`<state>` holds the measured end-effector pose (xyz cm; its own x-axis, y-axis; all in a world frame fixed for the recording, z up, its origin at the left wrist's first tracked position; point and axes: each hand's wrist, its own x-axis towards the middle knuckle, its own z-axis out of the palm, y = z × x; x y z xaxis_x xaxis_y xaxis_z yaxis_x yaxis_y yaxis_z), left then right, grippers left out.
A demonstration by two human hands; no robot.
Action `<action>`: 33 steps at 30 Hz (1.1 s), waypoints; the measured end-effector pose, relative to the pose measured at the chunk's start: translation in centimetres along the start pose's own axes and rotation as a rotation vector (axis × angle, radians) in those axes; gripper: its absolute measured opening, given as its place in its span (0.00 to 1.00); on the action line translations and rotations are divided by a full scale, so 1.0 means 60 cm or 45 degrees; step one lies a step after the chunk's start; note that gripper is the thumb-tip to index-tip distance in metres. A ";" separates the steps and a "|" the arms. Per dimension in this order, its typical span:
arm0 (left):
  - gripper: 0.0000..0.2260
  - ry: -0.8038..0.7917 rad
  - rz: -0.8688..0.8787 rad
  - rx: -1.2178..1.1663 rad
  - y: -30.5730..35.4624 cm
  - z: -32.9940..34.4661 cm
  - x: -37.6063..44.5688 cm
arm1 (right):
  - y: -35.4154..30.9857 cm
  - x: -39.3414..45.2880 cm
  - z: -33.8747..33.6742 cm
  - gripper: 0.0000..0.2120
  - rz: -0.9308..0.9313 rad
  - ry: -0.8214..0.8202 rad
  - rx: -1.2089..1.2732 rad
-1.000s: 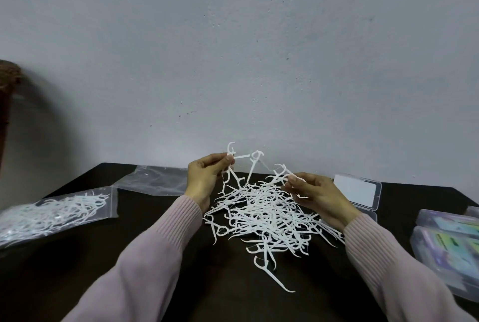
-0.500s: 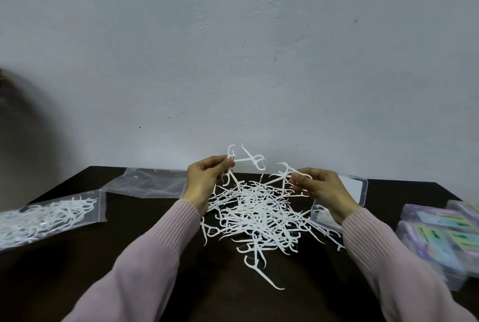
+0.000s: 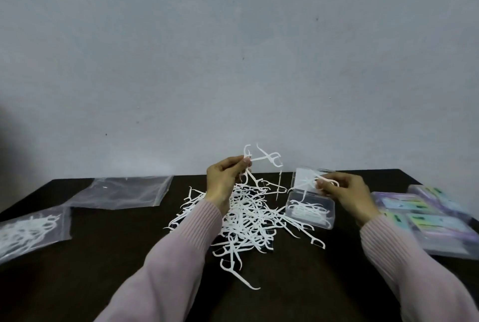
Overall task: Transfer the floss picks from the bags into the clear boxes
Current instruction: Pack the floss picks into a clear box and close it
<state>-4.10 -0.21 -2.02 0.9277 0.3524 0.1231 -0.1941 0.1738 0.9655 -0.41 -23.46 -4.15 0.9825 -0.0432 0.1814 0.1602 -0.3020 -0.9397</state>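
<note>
now the right hand (image 3: 344, 193), pinching a few picks, has swung from the pile (image 3: 248, 215) to over the open clear box (image 3: 309, 209), while the left hand (image 3: 225, 179) keeps its pinched bunch raised, so a drop looks near

Both arms, in pink ribbed sleeves, are reaching fwd from the bottom edge. Left hand (image 3: 225, 182) is hovering raised, wrist bent, thumb & forefinger pinching a few floss picks (image 3: 261, 159) that are sticking up past the fingertips; other fingers are curling in. Right hand (image 3: 346, 193) is sitting further right at about the same height, back of hand facing up, fingertips pinching a small bunch of picks (image 3: 315, 181) pointing left.
</note>
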 end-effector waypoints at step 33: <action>0.06 -0.073 -0.116 -0.045 -0.050 0.068 0.033 | 0.022 -0.005 -0.010 0.10 -0.304 -0.248 -1.041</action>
<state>-0.41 -3.77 -3.74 0.9585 0.2808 0.0493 -0.1184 0.2351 0.9647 -0.56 -24.41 -5.27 0.9422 0.2494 0.2237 0.3185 -0.8740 -0.3670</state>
